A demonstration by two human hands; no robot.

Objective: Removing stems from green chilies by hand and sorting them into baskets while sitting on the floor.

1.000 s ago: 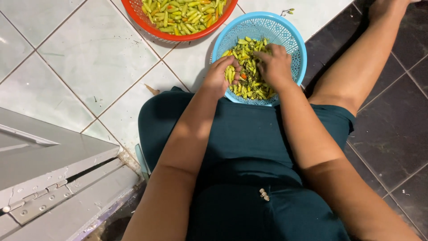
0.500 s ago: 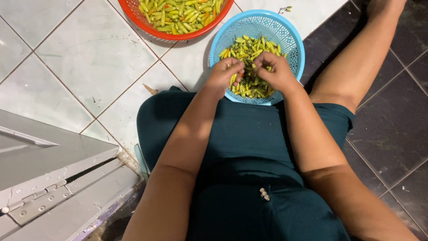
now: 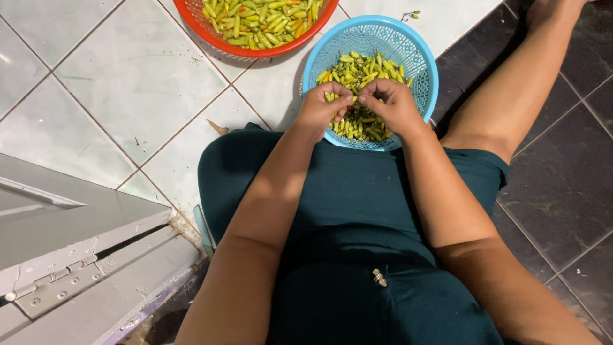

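Head view: both hands, left hand (image 3: 322, 108) and right hand (image 3: 391, 105), pinch 1 green chili (image 3: 350, 100) over the blue basket (image 3: 418, 61), red basket (image 3: 220, 41) beyond.

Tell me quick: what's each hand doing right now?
Left hand: closed, pinching a small green chili over the blue basket.
Right hand: closed, fingertips pinching the same chili from the other side.

**Chillies in the blue basket**

Small green and yellowish chillies (image 3: 364, 73) lie heaped in a round blue mesh basket (image 3: 408, 45) on the floor. The left hand (image 3: 325, 105) and right hand (image 3: 389, 102) meet just above the heap, fingertips pinching one chilli between them.
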